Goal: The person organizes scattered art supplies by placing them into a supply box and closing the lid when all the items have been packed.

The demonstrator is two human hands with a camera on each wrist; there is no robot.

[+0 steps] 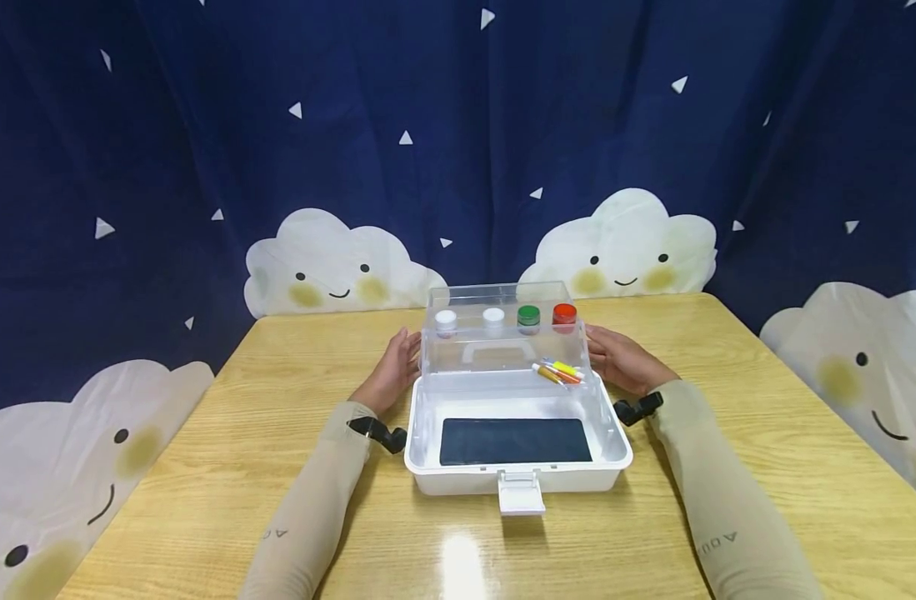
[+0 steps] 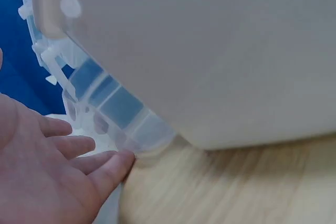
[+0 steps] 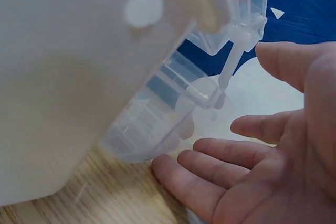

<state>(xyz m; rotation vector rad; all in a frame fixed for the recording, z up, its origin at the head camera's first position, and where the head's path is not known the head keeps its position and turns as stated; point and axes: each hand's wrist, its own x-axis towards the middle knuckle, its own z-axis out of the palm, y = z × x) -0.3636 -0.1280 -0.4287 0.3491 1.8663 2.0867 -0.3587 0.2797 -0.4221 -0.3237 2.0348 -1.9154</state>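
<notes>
A white storage box [image 1: 473, 481] with its clear lid [image 1: 446, 354] swung back stands on the table. Inside the base lies a dark flat rectangle [image 1: 515, 442]. Two white-capped jars [image 1: 446, 320], a green-capped jar [image 1: 528, 316] and a red-capped jar [image 1: 564, 315] stand in a row in the clear upper part. Several small colored pens [image 1: 561, 372] lie in front of them. My left hand [image 1: 390, 375] is at the box's left side, straight fingertips close to the clear lid [image 2: 149, 132]. On the opposite side my right hand [image 1: 626, 362] has its fingers extended toward the lid [image 3: 142, 135].
The wooden table [image 1: 202, 467] extends around the box on all sides. A white latch [image 1: 521, 497] hangs off the box's front, toward me. Behind the table hangs a dark blue curtain [image 1: 458, 208] with white clouds and triangles.
</notes>
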